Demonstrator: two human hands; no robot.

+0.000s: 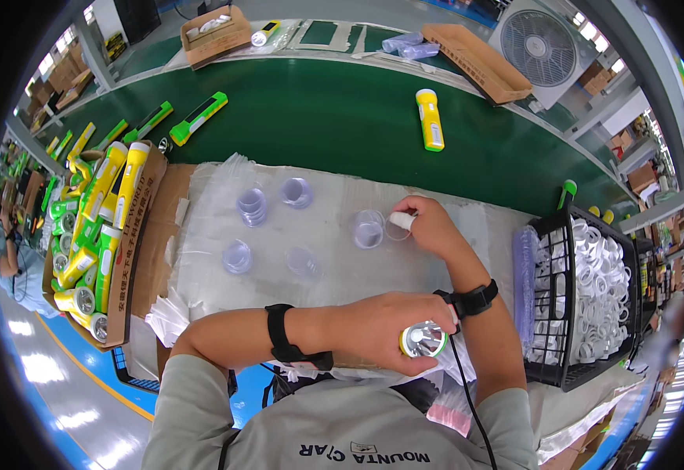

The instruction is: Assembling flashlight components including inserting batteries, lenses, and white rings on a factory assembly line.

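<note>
My left hand (405, 317) wraps round a flashlight whose reflector head (424, 341) faces up, with a yellow and green rim. The rest of its body is hidden by my hand and the view angle. Farther out, my right hand (428, 223) pinches a thin clear round lens (396, 232); a white cover is on one of its fingers. Right beside that lens stands a stack of clear lenses (369, 229). More stacks of clear lenses (252, 207) stand on the pale worktop sheet (322, 227) to the left.
At the left, a cardboard box (142, 227) overflows with yellow and green flashlights. A black basket (565, 298) of white rings stands at the right. Beyond the worktop runs a green conveyor belt (311, 110) carrying a yellow flashlight (430, 121) and green ones.
</note>
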